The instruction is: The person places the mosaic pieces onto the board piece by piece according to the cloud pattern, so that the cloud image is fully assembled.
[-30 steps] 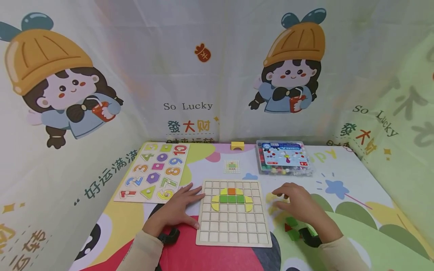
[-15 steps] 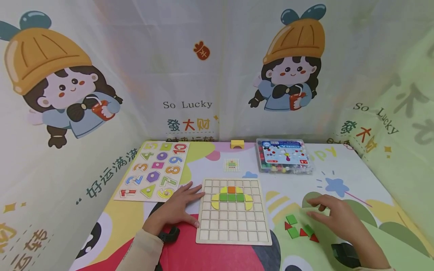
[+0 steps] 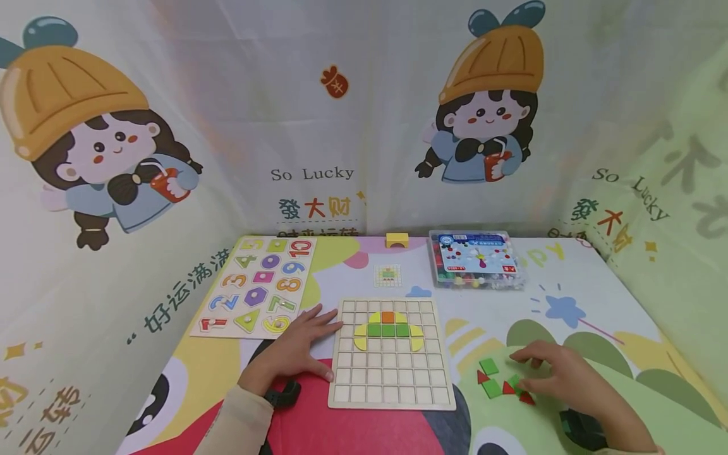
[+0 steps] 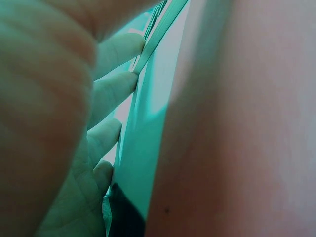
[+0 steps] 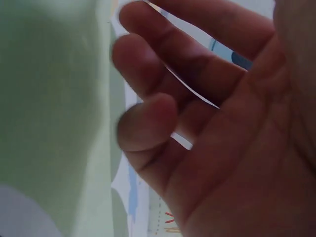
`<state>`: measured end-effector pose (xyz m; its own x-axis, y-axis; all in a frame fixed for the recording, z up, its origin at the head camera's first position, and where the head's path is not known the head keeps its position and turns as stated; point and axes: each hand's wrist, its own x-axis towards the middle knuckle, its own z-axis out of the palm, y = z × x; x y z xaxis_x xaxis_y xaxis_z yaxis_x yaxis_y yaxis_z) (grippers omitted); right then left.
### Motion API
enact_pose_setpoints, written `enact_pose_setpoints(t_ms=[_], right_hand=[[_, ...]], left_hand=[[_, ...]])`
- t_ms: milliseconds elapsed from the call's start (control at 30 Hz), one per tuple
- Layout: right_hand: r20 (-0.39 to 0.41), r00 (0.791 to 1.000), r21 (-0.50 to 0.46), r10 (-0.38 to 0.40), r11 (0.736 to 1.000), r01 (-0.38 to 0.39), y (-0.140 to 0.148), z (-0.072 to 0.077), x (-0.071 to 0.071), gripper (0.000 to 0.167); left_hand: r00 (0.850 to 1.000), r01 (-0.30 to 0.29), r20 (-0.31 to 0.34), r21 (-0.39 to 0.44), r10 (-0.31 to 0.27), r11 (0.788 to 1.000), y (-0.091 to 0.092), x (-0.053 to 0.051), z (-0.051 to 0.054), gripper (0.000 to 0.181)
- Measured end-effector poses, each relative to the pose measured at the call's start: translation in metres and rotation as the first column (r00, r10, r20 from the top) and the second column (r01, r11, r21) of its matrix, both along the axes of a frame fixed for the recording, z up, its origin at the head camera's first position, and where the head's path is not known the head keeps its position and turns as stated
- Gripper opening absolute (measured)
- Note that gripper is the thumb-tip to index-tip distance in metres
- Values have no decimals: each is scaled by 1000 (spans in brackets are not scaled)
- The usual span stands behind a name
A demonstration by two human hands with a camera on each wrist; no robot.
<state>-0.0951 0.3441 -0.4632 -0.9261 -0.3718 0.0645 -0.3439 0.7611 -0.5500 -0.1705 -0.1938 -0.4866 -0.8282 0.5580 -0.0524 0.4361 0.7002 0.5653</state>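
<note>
1. Since half a second ago the right hand point(image 3: 560, 378) has dipped nearer the loose pieces, and its thumb now overlaps one green square; a full second ago it was beside the grid board point(image 3: 388, 379). The left hand point(image 3: 296, 347) keeps its place.

2. Right fingers are loosely bent, the thumb parted from the index finger, with nothing visible between them; whether the thumb touches the green square, I cannot tell.

3. Left fingers are spread, with fingertips and thumb at the grid board's left edge.

4. Loose pieces lie to the right of the grid board: three green squares point(image 3: 488, 366), one partly hidden by the right thumb, and three red triangles point(image 3: 509, 387).

5. Within the grid board's cells, the second row from the far side holds an orange square point(image 3: 388, 317) between two yellow pieces point(image 3: 375, 317); the third, three green tiles point(image 3: 388, 330) between yellow ones; the fourth, two yellow pieces well apart.

6. Beyond it, a clear plastic box point(image 3: 435, 262) contains small multicoloured parts point(image 3: 474, 283) beneath a printed label point(image 3: 478, 254).

7. At left, a puzzle board point(image 3: 230, 314) carries coloured numerals and shapes in its recesses.
</note>
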Motion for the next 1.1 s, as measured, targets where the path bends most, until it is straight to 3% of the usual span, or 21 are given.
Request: enact_pose_setpoints(t_ms=[133,300,667,1100], right_hand=[[44,997,-10,57,998,-57,-2,-3,-3,39],[44,996,-15,79,997,-78,-6,-6,-3,37],[91,994,95,-64,994,55,-8,-3,-7,33],[39,999,78,-24,997,21,-8,-7,-7,26]], left_hand=[[1000,0,1,5,0,1000,0,0,2,104],[1000,-8,6,-2,8,1000,0,1,2,104],[1000,-2,-10,-6,2,1000,0,1,1,104],[1000,-2,-9,-11,2,1000,1,0,0,104]])
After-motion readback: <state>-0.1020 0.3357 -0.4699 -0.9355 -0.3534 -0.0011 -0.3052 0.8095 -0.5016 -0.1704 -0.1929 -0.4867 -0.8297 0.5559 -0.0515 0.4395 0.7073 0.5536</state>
